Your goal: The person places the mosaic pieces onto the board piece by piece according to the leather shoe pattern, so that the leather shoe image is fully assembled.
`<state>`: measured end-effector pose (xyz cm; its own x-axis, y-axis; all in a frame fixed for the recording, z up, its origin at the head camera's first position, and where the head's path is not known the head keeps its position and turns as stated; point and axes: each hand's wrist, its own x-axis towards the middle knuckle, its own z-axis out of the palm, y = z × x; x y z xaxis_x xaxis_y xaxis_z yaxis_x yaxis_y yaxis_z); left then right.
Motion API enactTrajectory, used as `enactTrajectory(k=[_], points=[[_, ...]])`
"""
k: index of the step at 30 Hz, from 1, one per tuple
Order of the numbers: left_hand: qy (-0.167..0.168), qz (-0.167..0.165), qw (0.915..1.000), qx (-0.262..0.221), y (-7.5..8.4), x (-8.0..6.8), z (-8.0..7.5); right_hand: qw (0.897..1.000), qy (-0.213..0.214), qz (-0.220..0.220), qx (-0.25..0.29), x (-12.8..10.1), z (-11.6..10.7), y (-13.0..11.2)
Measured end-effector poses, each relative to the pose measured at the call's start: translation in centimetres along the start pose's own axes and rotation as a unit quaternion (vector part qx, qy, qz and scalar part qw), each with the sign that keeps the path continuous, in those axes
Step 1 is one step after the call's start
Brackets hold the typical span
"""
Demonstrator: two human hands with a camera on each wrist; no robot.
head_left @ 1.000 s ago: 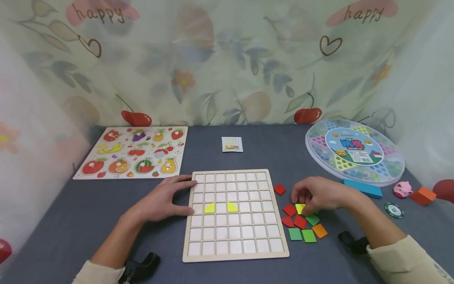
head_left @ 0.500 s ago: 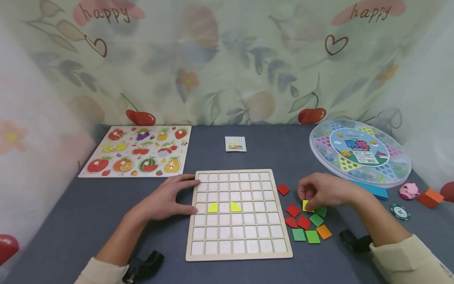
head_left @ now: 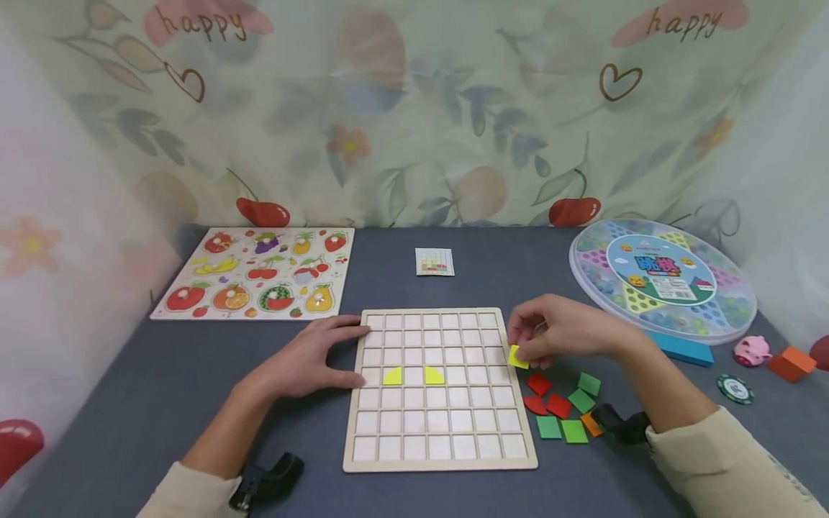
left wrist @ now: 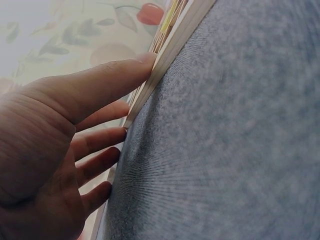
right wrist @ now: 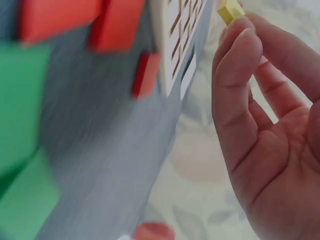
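A light wooden grid board (head_left: 437, 460) lies on the grey table, with two yellow quarter-round tiles (head_left: 393, 376) in one row of its cells. My left hand (head_left: 301, 363) rests at the board's left edge, thumb and fingertips touching the rim. In the left wrist view, the thumb (left wrist: 115, 77) lies against the board's side, fingers spread. My right hand (head_left: 563, 327) pinches a yellow tile (head_left: 517, 357) between thumb and fingers, over the board's right edge. The right wrist view shows that yellow tile (right wrist: 230, 10) at the fingertips.
Right of the board lie loose red tiles (head_left: 558, 406), green tiles (head_left: 573, 432) and an orange tile (head_left: 591, 424). A small pattern card (head_left: 435, 262) and a fruit puzzle (head_left: 255, 273) stand behind. Farther right are a round game box (head_left: 663, 277), blue block (head_left: 680, 348), pig figure (head_left: 752, 351) and chip (head_left: 735, 389).
The right hand has lifted the yellow tile from the loose pile and carried it left to the board's right edge. The left hand keeps its place on the board; the view has shifted slightly.
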<state>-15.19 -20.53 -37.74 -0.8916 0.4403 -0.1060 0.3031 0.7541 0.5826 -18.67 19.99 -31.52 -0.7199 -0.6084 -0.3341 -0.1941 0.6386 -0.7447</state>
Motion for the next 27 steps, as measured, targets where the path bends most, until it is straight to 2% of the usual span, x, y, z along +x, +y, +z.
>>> enactTrajectory(k=[8,12,19,27], points=[[-0.001,-0.001,1.0000,0.005,-0.2,0.0,0.0,0.998,-0.046,-0.051,0.016,3.6,3.2,-3.1],[-0.001,0.002,1.0000,0.004,-0.1,0.1,0.0,0.996,-0.071,-0.052,0.020,5.1,5.0,-4.7],[0.000,-0.002,1.0000,0.002,-0.1,0.3,0.1,0.996,-0.086,-0.037,-0.003,7.2,7.4,-7.0],[-0.001,0.004,1.0000,0.004,0.0,0.2,0.0,0.995,-0.072,-0.050,-0.044,8.0,8.9,-7.7]])
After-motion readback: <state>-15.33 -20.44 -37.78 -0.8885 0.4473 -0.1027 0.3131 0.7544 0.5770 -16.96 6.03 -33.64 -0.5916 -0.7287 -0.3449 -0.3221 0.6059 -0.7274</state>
